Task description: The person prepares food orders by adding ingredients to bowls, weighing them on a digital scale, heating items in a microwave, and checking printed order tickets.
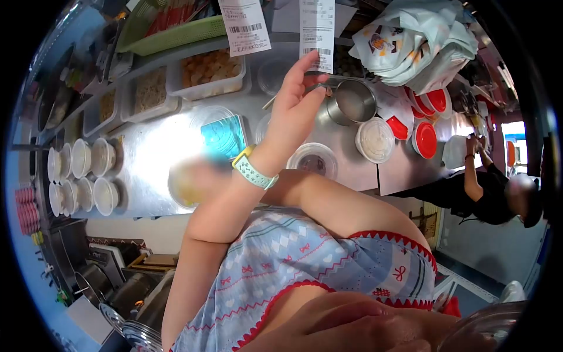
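My left hand [302, 94], with a watch [255, 169] on its wrist, is raised over the steel counter [264, 117]. Its fingers are loosely bent and apart, and a fingertip overlaps the lower end of a hanging paper receipt [317, 29]; contact is unclear. A second receipt [244, 26] hangs to its left. My right arm crosses beneath the left forearm. Motion smears my right hand [205, 175], which is over a round container [183, 190] with yellowish contents; its fingers cannot be made out. A blue object [223, 136] lies just beyond it.
White bowls [106, 196] stand stacked at the left. Food tubs [206, 73] line the back. To the right are a metal pot [352, 102], a lidded tub [375, 139], red-filled containers [424, 139] and plastic bags [410, 44]. Another person [489, 190] works at far right.
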### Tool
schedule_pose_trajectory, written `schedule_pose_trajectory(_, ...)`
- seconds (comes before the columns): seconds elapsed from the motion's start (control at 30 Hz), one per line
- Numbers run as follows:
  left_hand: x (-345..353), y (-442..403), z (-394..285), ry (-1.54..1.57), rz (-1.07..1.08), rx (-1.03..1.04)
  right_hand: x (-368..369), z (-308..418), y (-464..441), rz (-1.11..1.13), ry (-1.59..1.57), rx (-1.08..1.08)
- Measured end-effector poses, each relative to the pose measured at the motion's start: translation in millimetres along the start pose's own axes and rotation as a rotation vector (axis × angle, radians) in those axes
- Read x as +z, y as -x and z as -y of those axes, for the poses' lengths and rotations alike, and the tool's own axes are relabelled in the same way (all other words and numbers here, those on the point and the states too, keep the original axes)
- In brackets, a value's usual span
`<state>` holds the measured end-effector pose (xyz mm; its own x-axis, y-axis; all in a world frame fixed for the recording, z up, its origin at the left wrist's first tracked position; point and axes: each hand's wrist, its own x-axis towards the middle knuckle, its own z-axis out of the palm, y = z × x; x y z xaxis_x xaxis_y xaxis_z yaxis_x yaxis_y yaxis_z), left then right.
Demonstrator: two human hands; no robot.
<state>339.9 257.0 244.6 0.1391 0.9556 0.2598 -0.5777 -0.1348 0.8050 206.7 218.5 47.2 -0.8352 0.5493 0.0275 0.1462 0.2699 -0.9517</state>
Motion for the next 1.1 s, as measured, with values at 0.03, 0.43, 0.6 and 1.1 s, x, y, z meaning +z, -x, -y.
schedule_pose_trajectory(0.03,-0.4,-0.4,0.7,-0.011,-0.002,0.008,-3.1,2.4,6.5,0.010,0.033,-0.030)
schedule_pose_trajectory(0.43,-4.3,-11.4,11.5,-0.028,-0.004,-0.029,-50.0,31.8,70.5,0.038,0.353,-0.328)
schedule_pose_trajectory(0.6,-6.3,-13.5,14.1,-0.034,-0.017,-0.043,-73.2,9.4,90.0,0.062,0.182,-0.244)
schedule_pose_trajectory(1.1,-12.1,-20.8,20.2,-0.052,-0.060,-0.082,-130.2,-12.7,167.5,-0.675,-0.390,0.196)
